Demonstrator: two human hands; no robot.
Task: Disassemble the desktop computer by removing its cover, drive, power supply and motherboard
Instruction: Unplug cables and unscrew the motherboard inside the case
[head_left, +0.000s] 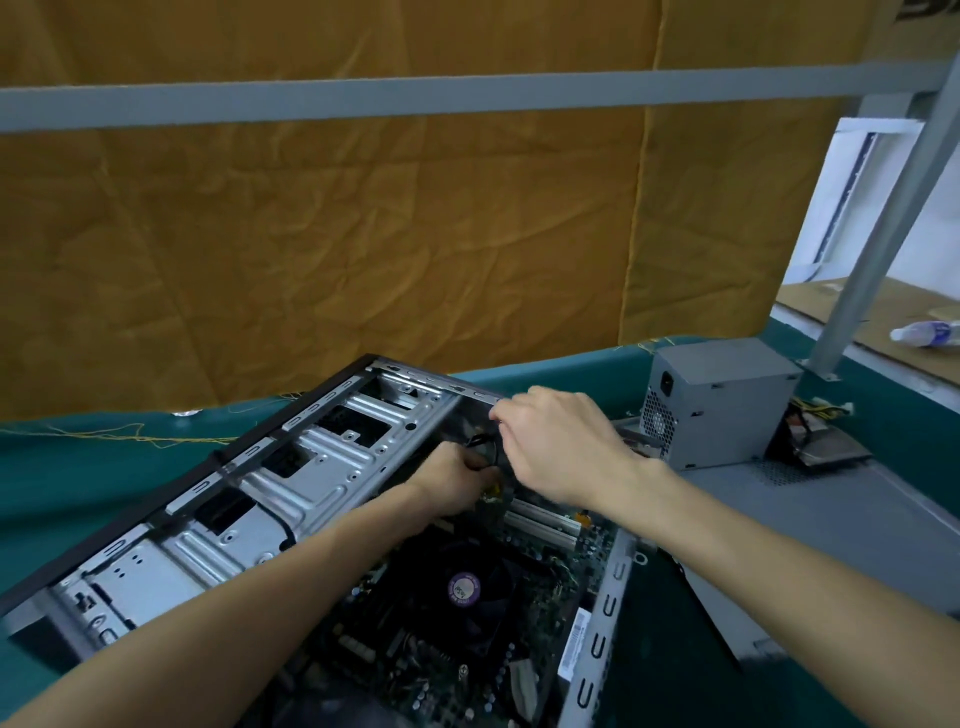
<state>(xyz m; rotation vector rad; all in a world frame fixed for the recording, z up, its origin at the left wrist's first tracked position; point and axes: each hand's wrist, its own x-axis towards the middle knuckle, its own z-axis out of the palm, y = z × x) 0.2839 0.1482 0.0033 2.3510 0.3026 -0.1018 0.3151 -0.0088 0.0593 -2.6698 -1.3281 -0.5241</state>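
Both bare forearms come in from the bottom edge of the head view and meet over the open computer case (291, 467), which lies on its side on the green-covered counter (78, 467). Nearest the camera inside the case sits the motherboard (415, 649), dark and crowded with parts, with a round black cooler fan (465, 587) bearing a purple label at its middle. White expansion slots (540, 525) lie just beyond the fan, partly under the right wrist.

Along the case's left side runs the silver drive cage (311, 457), its bays showing as dark openings.

At the far corner of the case the left hand (457, 480) has its grip curled around a thin black cable (480, 444), fingers tucked down near the board. Just above and to the right, the right hand (556, 441) has fingertips pinched together on the same black cable where it loops up beside the case's far rim.

To the right, outside the case, the grey power supply (719, 402) stands on a flat grey cover panel (831, 519) on the counter, its wires trailing behind it. A dark drive (826, 447) lies just beside the power supply on that panel. A plastic bottle (924, 332) lies on cardboard further back.
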